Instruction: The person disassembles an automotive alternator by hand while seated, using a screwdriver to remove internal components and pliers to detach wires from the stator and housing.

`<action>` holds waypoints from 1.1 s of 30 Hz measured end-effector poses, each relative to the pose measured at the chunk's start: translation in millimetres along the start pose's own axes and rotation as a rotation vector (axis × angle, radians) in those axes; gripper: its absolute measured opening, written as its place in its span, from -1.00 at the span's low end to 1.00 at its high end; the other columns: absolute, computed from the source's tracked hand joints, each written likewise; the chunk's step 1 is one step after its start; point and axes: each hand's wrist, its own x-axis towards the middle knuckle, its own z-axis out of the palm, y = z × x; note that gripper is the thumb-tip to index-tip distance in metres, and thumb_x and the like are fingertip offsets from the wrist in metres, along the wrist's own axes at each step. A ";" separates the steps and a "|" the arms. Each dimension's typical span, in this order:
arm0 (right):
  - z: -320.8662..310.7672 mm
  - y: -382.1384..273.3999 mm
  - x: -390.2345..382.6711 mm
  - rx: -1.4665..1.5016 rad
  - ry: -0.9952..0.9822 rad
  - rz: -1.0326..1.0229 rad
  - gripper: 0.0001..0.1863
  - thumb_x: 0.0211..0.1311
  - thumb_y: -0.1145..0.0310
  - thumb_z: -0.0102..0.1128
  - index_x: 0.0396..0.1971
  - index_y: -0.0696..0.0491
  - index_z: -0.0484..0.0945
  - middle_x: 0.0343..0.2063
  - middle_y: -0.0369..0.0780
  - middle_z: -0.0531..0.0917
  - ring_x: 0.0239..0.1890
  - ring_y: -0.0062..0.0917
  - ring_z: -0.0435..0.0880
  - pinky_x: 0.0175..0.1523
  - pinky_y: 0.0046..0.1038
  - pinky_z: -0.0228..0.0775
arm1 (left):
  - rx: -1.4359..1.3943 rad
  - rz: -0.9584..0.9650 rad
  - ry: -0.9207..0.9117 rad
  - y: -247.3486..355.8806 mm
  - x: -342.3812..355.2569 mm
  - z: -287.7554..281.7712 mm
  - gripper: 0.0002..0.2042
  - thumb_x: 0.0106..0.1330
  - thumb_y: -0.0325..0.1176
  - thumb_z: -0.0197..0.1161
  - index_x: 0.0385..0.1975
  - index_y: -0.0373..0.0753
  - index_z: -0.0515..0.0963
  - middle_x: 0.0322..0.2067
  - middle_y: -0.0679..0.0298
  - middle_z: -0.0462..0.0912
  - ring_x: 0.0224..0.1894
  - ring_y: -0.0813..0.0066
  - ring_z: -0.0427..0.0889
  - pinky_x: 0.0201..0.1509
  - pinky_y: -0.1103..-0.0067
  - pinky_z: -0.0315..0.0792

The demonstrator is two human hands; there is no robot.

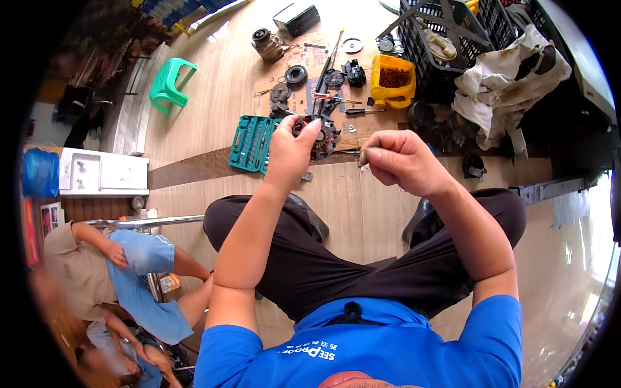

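Note:
My left hand (pixel 292 150) is closed on the near-left edge of a dark round machine part (pixel 323 143), with reddish bits and a hub at its middle. To its right, my right hand (pixel 402 161) is apart from the part, its thumb and forefinger pinched together. Something small and thin shows at those fingertips, too small to name. Just beyond the part lie a red-handled screwdriver (pixel 328 96) and a black-handled screwdriver (pixel 363 111). An open green socket set case (pixel 250 143) sits left of my left hand.
Loose dark parts and a black ring (pixel 296 75) lie on cardboard. A cut yellow jug (pixel 381 97) and black crates (pixel 446 71) stand at the far right, beside a crumpled cloth (pixel 498 84). A green stool (pixel 169 84) stands far left. Two people sit at the near left.

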 end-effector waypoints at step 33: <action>-64.4 -1.3 16.1 -0.314 0.550 0.011 -0.84 0.40 0.36 0.09 -0.35 0.12 0.55 -0.69 -0.43 0.41 -0.71 -0.81 0.27 -0.64 -0.68 0.06 | -0.670 -0.069 -0.342 11.6 4.3 -36.6 -0.66 0.43 -0.13 0.03 -0.02 -0.27 0.49 -0.27 0.25 0.68 -0.35 0.46 0.69 -0.43 0.55 0.56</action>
